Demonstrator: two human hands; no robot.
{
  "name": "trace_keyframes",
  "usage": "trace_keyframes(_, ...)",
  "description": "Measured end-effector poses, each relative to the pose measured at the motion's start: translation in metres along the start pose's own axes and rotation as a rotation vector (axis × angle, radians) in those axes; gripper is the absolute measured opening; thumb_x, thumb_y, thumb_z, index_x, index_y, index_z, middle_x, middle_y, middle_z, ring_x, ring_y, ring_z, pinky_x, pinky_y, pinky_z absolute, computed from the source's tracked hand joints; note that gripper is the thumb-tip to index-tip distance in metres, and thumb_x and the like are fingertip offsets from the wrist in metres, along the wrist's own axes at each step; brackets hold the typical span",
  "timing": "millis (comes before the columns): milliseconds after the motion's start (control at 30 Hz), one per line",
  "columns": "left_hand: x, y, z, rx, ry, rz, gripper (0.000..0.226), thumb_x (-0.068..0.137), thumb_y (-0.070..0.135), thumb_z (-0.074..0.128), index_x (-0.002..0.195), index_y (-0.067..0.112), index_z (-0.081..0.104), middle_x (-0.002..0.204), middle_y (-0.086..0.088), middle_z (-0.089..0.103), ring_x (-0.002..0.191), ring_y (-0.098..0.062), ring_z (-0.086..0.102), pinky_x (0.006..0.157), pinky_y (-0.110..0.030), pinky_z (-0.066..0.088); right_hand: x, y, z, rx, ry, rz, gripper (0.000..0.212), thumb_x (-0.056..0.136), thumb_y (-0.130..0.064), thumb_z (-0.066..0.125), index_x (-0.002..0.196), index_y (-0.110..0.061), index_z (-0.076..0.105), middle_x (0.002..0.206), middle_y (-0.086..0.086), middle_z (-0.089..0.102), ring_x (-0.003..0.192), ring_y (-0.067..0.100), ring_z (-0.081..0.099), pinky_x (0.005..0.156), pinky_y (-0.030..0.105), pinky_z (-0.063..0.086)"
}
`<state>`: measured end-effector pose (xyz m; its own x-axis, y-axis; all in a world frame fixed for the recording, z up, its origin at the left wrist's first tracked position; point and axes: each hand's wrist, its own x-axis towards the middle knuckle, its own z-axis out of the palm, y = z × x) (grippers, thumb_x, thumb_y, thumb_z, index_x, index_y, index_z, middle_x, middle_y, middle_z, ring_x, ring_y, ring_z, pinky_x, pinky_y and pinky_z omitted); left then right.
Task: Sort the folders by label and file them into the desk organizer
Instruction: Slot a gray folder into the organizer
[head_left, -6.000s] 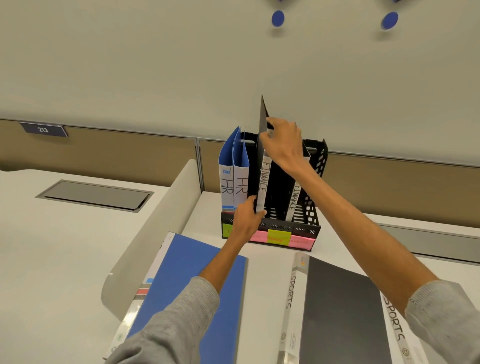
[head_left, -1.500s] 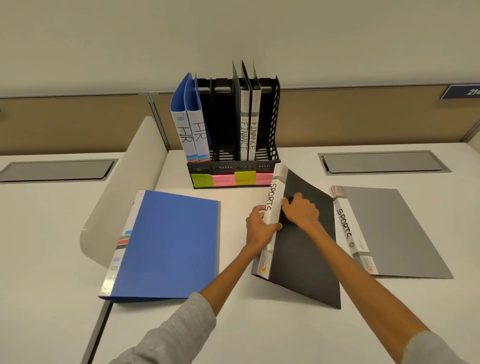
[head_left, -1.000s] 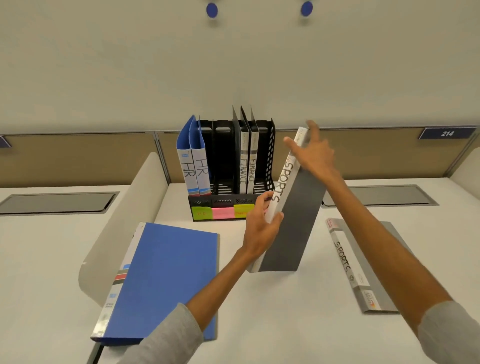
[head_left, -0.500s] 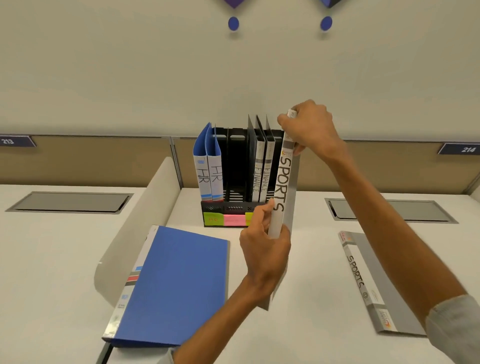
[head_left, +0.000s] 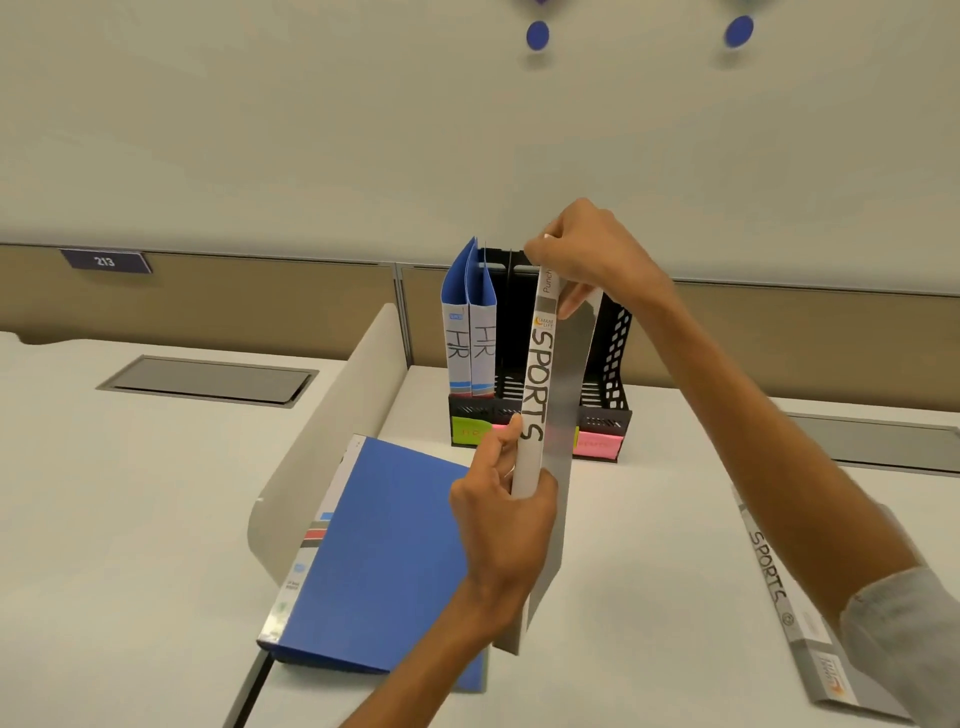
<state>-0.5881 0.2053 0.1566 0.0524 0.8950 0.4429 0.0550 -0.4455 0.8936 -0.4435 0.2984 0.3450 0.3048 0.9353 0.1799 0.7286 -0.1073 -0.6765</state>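
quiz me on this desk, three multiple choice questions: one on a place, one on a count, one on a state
1. Where in the desk organizer do the HR folders stand?
A. leftmost slot
B. rightmost slot
C. middle slot

2. How many folders marked SPORTS are in view?
A. one
B. two
C. four

3. How is the held SPORTS folder placed?
A. lying flat
B. filed in a slot
C. upright, in both hands

1 A: their blue covers stand at the organizer's left end.
2 B: one is held, and the second SPORTS folder lies on the desk.
3 C: the left hand grips its lower spine, and the right hand pinches its top.
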Motion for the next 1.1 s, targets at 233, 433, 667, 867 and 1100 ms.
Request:
trace_keyframes(233, -0.01, 0.013, -0.015, -0.044, -0.023, -0.001, 0.058, 0.069, 0.01, 0.074, 0.105, 0.054, 0.059, 0.093, 0.037, 0.067, 0.08, 0.003, 0.07, 0.06, -0.019, 0.059, 0.012, -0.008, 0.0, -0.164, -0.074, 0.052, 0.018, 0.092, -0.021, 0.055, 0.079, -0.01, 0.05, 0.076, 0.006, 0.067, 0.045, 0.022, 0.068, 0.032, 0.016, 0.043)
trace_keyframes(433, -0.003, -0.008, -0.019, -0.017, 0.003, 0.018, 0.052, 0.067, 0.01, 0.073, 0.117, 0.025, 0.066, 0.095, 0.036, 0.067, 0.081, 0.003, 0.071, 0.063, -0.019, 0.059, 0.024, -0.004, 0.02, -0.088, -0.143, 0.082, 0.013, 0.092, -0.018, 0.058, 0.095, -0.005, 0.055, 0.075, 0.01, 0.068, 0.05, 0.024, 0.07, 0.041, 0.025, 0.054)
trace_keyframes(667, 0.033, -0.038, -0.005, 0.071, 0.028, 0.105, 0.047, 0.075, 0.009, 0.08, 0.119, 0.015, 0.064, 0.101, 0.047, 0.056, 0.09, 0.009, 0.066, 0.068, -0.021, 0.06, 0.032, -0.008, 0.023, -0.04, 0.054, -0.081, 0.016, 0.089, -0.013, 0.054, 0.086, -0.001, 0.064, 0.09, 0.007, 0.071, 0.047, 0.022, 0.069, 0.044, 0.025, 0.056)
trace_keyframes(867, 0.061, -0.053, 0.02, -0.02, -0.029, 0.127, 0.039, 0.083, 0.016, 0.075, 0.116, 0.024, 0.056, 0.107, 0.043, 0.058, 0.093, 0.003, 0.068, 0.071, -0.023, 0.06, 0.039, -0.005, 0.018, -0.056, 0.292, -0.231, 0.024, 0.087, -0.008, 0.05, 0.084, 0.002, 0.072, 0.088, 0.0, 0.069, 0.05, 0.015, 0.064, 0.052, 0.035, 0.06)
trace_keyframes(1100, 0.097, -0.059, 0.048, -0.075, -0.163, 0.213, 0.038, 0.09, 0.03, 0.069, 0.124, 0.026, 0.052, 0.103, 0.005, 0.071, 0.085, -0.002, 0.07, 0.072, -0.019, 0.058, 0.056, -0.001, 0.006, -0.084, 0.465, -0.294, 0.026, 0.089, -0.006, 0.051, 0.098, -0.005, 0.076, 0.092, 0.007, 0.073, 0.065, 0.013, 0.063, 0.068, 0.032, 0.059)
